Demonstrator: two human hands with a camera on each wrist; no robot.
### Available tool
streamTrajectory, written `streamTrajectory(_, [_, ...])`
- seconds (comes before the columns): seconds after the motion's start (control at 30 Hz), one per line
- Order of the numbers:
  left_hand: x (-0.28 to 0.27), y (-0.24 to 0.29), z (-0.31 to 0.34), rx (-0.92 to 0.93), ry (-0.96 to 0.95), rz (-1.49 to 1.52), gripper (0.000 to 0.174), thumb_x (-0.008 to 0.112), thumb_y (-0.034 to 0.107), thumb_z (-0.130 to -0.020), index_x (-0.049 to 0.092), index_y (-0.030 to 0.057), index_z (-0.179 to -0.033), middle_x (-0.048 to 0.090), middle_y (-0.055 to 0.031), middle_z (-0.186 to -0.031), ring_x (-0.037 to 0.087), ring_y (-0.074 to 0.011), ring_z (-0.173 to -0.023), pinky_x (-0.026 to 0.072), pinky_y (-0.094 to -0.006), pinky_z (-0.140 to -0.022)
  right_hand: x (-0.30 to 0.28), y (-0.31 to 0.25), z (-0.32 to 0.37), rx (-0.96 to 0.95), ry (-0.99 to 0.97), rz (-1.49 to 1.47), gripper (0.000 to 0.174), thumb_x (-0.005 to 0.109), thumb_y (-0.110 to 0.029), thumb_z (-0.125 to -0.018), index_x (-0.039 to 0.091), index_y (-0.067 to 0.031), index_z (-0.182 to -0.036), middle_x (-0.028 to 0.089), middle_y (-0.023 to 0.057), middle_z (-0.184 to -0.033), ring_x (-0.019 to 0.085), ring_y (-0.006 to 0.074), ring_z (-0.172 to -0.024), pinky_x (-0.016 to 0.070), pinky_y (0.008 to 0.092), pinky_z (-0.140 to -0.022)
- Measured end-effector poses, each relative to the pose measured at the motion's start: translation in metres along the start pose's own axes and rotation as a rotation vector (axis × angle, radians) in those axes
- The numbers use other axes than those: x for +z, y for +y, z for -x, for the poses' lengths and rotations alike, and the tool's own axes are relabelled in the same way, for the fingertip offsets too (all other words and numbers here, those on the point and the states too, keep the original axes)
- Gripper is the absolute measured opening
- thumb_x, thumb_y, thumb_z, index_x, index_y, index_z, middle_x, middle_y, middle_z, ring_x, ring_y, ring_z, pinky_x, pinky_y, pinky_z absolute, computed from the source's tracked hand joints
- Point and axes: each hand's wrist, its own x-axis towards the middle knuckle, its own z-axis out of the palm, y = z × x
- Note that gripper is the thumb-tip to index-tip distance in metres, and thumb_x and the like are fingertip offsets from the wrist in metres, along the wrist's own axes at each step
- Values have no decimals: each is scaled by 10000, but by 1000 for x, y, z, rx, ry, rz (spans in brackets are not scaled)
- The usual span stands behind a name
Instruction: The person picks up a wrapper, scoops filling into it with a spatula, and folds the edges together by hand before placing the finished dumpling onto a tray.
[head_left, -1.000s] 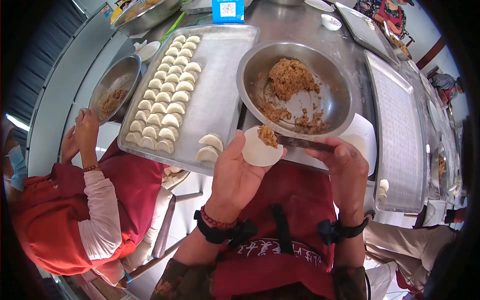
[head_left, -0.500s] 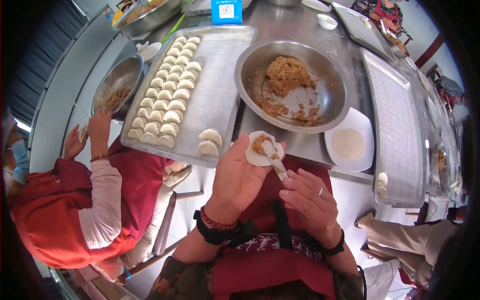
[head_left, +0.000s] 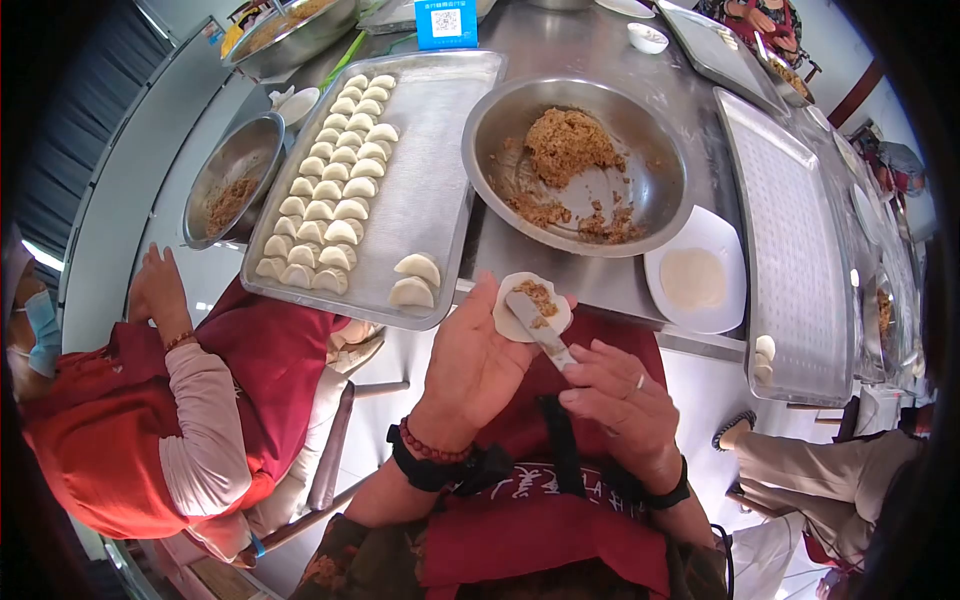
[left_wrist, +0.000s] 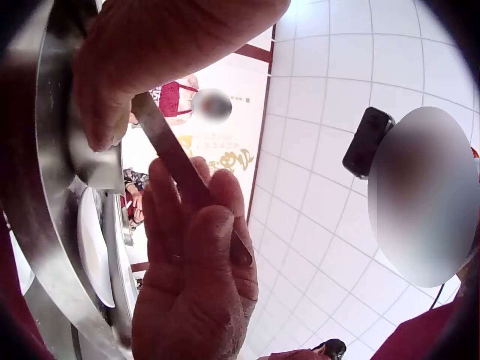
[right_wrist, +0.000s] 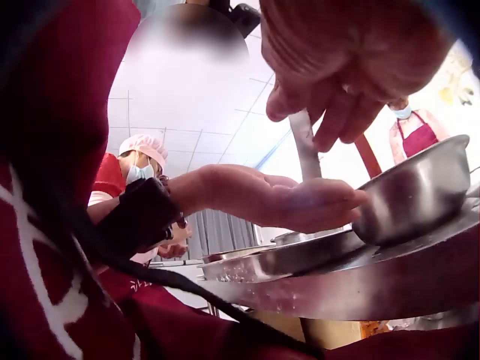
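In the head view a round dough wrapper (head_left: 510,322) lies across the fingers of my left hand (head_left: 466,365), which is held palm up and nearly flat. Brown filling (head_left: 541,299) sits on the wrapper. My right hand (head_left: 625,408) grips a flat spatula (head_left: 548,343), its blade touching the filling. The left wrist view shows the right hand (left_wrist: 196,277) with its thumb and fingers round the spatula (left_wrist: 174,159). Over in the right wrist view, the left hand (right_wrist: 277,201) is palm up below the spatula blade (right_wrist: 305,146).
A steel bowl of filling (head_left: 672,215) stands ahead, with a tray of dumplings (head_left: 440,110) to its left. To its right are a white plate (head_left: 735,265) holding a wrapper and a perforated tray (head_left: 800,230). Another person (head_left: 150,430) sits at the left.
The right hand has come from beside the bowl's rim to the wrapper, turning the spatula onto it. The filling is now spread flatter. The left hand stays nearly in place.
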Motion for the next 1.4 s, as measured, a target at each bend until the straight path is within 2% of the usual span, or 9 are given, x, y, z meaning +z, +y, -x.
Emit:
streamTrajectory(0.07, [-2,2,0,15,-38,-1,450,255,328,-1101,455,-53,-1234,560,-206,-1237,549,-384,-1220,438,-503,-1090,-3,-5,2,12,-26,12,247,725,-1,-758,715,-80,-992,713,110,-1116,678,303,-1106,527,473,-988])
streamTrajectory(0.17, [-3,0,-1,47,-2,-16,598,221,382,-1093,451,-136,-1282,541,-296,-1309,489,-452,-1289,382,-532,-1132,-11,-13,3,36,-28,-19,235,725,-3,-761,717,-81,-982,716,107,-1106,681,298,-1102,528,472,-988])
streamTrajectory(0.4, [0,-1,-1,17,-12,47,587,230,380,-1093,445,-131,-1287,545,-290,-1303,473,-461,-1302,380,-531,-1137,-10,-7,-3,92,154,-32,221,718,10,-771,712,-74,-975,723,118,-1072,689,308,-1082,532,476,-981])
streamTrajectory(0.6, [-7,2,-2,61,-42,9,587,234,383,-1092,430,-128,-1303,539,-285,-1314,466,-466,-1305,380,-531,-1136,-7,-7,0,67,49,-75,209,698,33,-778,728,-68,-959,726,122,-1063,696,329,-1059,524,465,-980])
streamTrajectory(0.73, [-9,-1,-5,47,-1,20,576,239,375,-1093,429,-126,-1303,540,-280,-1313,473,-466,-1297,387,-529,-1131,-19,6,-8,135,270,-150,242,662,95,-770,728,-41,-959,728,136,-1054,702,316,-1025,533,434,-946])
streamTrajectory(0.83, [-7,-3,-5,29,18,10,569,246,369,-1093,431,-127,-1301,543,-275,-1311,478,-462,-1294,391,-527,-1129,-27,22,-27,226,329,68,219,662,79,-797,729,-27,-977,728,137,-1062,686,306,-1041,532,415,-930])
streamTrajectory(0.97, [-8,-7,-4,0,-15,33,560,259,365,-1092,434,-124,-1304,550,-272,-1306,482,-455,-1295,396,-522,-1128,-27,43,-49,349,304,123,214,681,40,-824,734,-56,-1008,728,135,-1045,663,294,-1069,522,381,-916])
streamTrajectory(1.23, [-5,-13,-5,-38,-28,28,535,274,355,-1092,458,-98,-1307,537,-270,-1337,469,-441,-1315,386,-517,-1138,-14,84,-59,329,168,202,181,692,-33,-846,741,-102,-1006,736,69,-1040,640,287,-1140,496,386,-944])
streamTrajectory(1.4, [-3,-16,-5,-39,-50,31,540,265,354,-1092,442,-102,-1322,526,-272,-1352,456,-444,-1326,374,-522,-1146,-14,78,-59,320,143,285,242,690,-26,-836,721,-101,-1064,731,77,-1082,619,279,-1190,463,398,-997])
